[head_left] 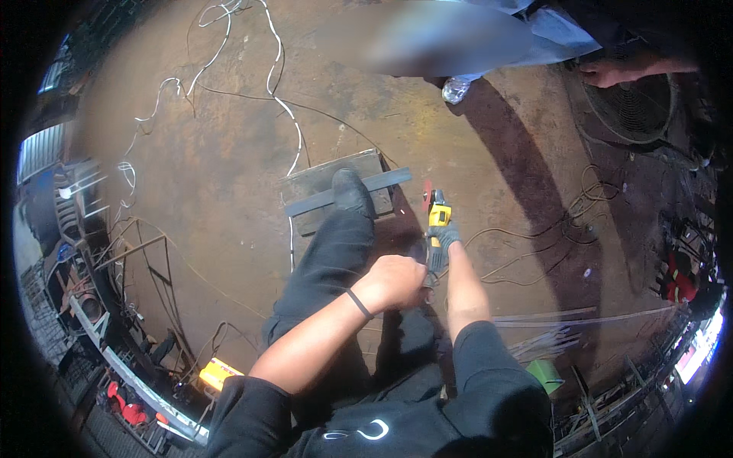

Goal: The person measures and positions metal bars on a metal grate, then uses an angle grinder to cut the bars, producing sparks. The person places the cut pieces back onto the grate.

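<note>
Nearest, the left hand (395, 281) is closed in a fist at the rear of a yellow angle grinder (437, 229), apparently gripping its tail end. Just beyond, the gloved right hand (443, 243) is wrapped shut around the grinder's body. The red disc (426, 197) hangs just beside the end of a flat steel bar (347, 191), which a dark shoe (351, 191) pins onto a steel plate (336, 200) on the rusty floor (229, 153). It looks like the cutting step; next calls for easing the disc into the bar with both grips firm.

One angle grinder (437, 229), one flat steel bar (347, 192), one steel plate (317, 183). Two hands of the wearer: left hand (395, 281), gloved right hand (443, 238). One other person's hand (607, 73).
</note>
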`<state>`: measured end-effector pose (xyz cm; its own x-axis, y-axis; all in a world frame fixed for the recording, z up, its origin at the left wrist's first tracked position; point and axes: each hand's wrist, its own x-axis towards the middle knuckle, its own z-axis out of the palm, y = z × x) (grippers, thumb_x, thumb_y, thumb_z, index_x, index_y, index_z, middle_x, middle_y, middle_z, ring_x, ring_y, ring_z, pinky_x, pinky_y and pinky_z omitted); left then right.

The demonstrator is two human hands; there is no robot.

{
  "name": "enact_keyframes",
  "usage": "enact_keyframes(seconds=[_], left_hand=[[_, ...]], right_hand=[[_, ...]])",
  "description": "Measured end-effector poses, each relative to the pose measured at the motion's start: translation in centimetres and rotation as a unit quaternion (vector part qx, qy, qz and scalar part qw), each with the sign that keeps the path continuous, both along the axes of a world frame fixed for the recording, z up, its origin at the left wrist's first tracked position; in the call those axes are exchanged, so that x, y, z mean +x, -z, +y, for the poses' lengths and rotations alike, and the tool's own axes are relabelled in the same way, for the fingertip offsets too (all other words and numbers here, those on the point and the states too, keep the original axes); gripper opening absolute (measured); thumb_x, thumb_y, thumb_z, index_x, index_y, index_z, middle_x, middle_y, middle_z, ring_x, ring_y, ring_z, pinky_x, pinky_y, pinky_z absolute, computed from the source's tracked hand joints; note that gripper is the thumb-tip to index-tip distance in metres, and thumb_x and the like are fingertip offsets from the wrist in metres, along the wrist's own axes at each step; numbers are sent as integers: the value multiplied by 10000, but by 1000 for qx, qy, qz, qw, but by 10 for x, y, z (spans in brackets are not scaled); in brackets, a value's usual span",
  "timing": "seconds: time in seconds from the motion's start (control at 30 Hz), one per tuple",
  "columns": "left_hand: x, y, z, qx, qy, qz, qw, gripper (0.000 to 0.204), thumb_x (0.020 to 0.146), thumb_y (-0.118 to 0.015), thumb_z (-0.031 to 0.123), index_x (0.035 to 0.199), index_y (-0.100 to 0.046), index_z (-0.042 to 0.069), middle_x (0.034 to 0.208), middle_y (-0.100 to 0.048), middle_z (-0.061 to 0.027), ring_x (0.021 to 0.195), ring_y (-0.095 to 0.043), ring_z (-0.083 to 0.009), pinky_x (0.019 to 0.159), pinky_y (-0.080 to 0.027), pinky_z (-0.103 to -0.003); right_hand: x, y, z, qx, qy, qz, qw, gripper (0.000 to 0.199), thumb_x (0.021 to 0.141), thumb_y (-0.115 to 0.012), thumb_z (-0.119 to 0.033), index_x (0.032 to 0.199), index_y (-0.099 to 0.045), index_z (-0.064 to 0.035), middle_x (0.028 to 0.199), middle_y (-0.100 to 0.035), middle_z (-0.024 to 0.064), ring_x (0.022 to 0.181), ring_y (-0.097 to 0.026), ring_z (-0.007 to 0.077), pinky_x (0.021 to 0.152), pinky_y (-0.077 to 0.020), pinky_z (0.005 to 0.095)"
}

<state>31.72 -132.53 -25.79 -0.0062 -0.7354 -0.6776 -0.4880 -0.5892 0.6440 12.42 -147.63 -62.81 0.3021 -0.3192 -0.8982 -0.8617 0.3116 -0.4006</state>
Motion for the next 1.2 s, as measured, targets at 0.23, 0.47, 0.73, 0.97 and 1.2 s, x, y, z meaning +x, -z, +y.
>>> enact_keyframes(seconds=[0.23,0.47,0.73,0.97,1.2], left_hand=[[-6,6,2,-24,1,-43,999,448,942,-675,456,868,-755,22,871,-734,-240,856,-714,-442,769,-576,-528],[-13,3,9,-3,12,-86,996,464,963,-640,483,1111,-779,66,1071,-768,-210,1025,-729,-412,888,-582,-506],[-31,-8,26,19,-48,-124,991,532,945,-647,523,1110,-771,32,1108,-761,-235,1054,-727,-420,913,-582,-501],[-42,11,39,34,-42,-152,987,477,940,-650,505,1028,-803,62,1091,-770,-221,1047,-733,-409,914,-580,-498],[-58,11,51,25,-95,-142,985,503,943,-649,525,1101,-790,69,1122,-760,-223,1087,-716,-413,950,-565,-496]], right_hand=[[-47,-50,26,69,278,-93,954,317,706,-886,-16,970,-712,-30,831,-743,78,646,-705,227,594,-592,405],[-70,-144,32,78,401,-98,907,392,686,-913,-16,1003,-687,-62,846,-723,79,682,-705,267,636,-601,436],[-92,-156,23,-47,296,-144,943,406,676,-911,-39,1018,-695,-77,885,-711,41,737,-679,236,693,-573,425],[-90,-191,36,-19,268,-173,947,474,663,-926,-54,1069,-685,-96,917,-719,17,766,-674,216,712,-564,416],[-112,-157,37,-2,270,-115,956,409,679,-898,-19,1017,-682,-100,871,-710,29,741,-682,234,665,-574,446]])
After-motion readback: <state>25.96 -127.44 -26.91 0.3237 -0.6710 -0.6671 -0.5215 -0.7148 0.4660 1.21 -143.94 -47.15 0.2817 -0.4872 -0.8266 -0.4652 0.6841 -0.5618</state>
